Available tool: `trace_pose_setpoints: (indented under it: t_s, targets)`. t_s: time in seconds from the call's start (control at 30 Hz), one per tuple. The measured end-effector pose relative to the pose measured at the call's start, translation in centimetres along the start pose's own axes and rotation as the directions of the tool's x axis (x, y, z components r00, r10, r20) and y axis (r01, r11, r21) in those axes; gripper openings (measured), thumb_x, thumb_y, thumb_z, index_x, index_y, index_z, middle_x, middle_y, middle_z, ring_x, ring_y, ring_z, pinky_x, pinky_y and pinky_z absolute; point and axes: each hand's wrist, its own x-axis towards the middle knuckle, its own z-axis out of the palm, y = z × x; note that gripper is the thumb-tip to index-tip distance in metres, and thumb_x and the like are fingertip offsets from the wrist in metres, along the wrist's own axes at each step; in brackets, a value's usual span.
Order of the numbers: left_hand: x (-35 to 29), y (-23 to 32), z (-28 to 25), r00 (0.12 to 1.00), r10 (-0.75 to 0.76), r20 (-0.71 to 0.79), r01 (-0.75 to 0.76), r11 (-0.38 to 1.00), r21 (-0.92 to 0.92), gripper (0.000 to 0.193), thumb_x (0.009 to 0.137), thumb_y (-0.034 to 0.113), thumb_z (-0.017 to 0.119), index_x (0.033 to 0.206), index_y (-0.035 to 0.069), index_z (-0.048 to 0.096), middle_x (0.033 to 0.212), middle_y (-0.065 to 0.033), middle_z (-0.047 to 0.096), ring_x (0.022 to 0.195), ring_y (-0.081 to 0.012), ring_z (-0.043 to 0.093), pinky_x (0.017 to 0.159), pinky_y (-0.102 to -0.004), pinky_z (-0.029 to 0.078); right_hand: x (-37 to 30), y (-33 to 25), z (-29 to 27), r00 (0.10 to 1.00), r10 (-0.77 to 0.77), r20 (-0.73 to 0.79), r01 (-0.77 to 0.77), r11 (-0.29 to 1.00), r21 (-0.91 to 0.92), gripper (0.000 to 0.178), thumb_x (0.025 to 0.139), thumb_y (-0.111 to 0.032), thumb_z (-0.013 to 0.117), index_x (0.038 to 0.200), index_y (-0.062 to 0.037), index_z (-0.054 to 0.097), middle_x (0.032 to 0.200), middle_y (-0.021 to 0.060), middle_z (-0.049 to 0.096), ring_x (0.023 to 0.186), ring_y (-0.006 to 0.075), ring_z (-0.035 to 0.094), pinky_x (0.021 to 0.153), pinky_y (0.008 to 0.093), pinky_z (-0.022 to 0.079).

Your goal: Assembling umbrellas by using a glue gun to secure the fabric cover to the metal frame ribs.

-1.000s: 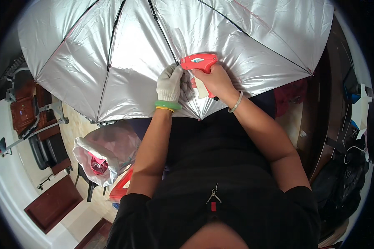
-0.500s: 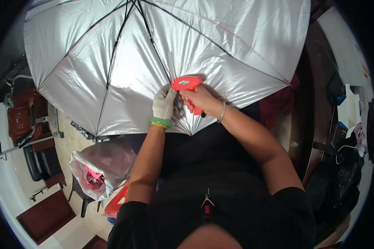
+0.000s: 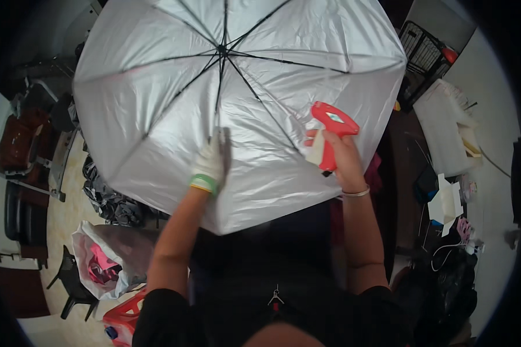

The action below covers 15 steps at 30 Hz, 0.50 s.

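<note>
An opened umbrella with a silver lining is spread before me, its underside up and its black ribs meeting at a hub. My left hand, in a white glove with a green and yellow cuff, is closed around the lower part of one umbrella rib; its fingertips are slightly blurred. Over the umbrella's right part, my bare right hand grips a red tagging gun with a cream trigger. The gun is apart from the ribs.
A white plastic bag with pink contents stands at the lower left, beside a dark stool and a red basket. Black bags and an open white box lie on the right. A wire rack stands far right.
The umbrella has turned and shifted, bringing its hub into view. My right hand has drawn the tagging gun away to the right from the rib, while my left hand has moved slightly left and down.
</note>
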Motion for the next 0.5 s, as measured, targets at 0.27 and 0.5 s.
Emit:
trace_pose_setpoints:
  t_s: [0.27,0.5]
  targets:
    - [4.8,-8.3,-8.6,0.995,0.084,0.050,-0.098,0.872,0.479,0.047,0.092,0.023,0.048,0.137,0.012,0.039,0.108,-0.0133,0.056,0.091,-0.0312,0.062,0.077,-0.0448,0.052,-0.3,7.1,-2.6,0.977,0.211,-0.014,-0.211,0.972,-0.104,0.034,0.094,-0.013,0.048,0.125,0.0009,0.048,0.101,0.0145,0.065,0.087,0.0221,0.066,0.069,0.0330,0.056]
    - [3.1,2.3,-6.0,0.995,-0.045,-0.084,0.041,0.998,-0.047,0.042,0.085,0.033,0.062,0.117,0.009,0.053,0.112,-0.0169,0.058,0.095,-0.0362,0.061,0.078,-0.0469,0.050,0.0,7.9,-0.3,0.923,0.372,0.099,-0.346,0.914,-0.212,0.034,0.095,-0.014,0.048,0.125,0.0009,0.048,0.102,0.0136,0.065,0.087,0.0204,0.066,0.069,0.0318,0.055]
